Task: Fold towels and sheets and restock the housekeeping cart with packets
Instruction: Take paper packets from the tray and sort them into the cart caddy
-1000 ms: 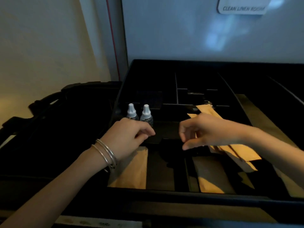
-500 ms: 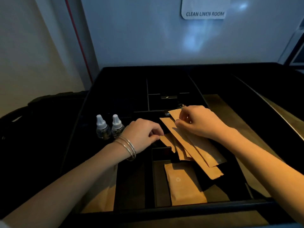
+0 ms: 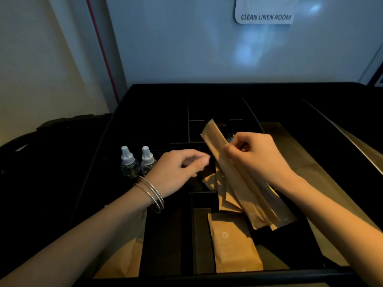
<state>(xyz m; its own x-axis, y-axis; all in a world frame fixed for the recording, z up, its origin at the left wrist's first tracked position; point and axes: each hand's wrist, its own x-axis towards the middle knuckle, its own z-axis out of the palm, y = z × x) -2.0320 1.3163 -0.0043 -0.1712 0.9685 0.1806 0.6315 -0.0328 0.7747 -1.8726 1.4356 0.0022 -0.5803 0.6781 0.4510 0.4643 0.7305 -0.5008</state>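
Brown paper packets [image 3: 238, 179] pinched near top by right hand [image 3: 257, 158], fanned and tilted over black cart tray [image 3: 165, 96], likely for sorting into compartments. Left hand [image 3: 182, 168] loosely curled, holding nothing, just beside packets. More packets lying flat in front compartments.

Far tray compartments [image 3: 213, 110] too dark to read, left hand [image 3: 178, 172] fingers blurred, lower packets [image 3: 228, 195] partly hidden

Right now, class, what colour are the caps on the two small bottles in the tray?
White or pale grey caps on clear bottles, seen in the head view.
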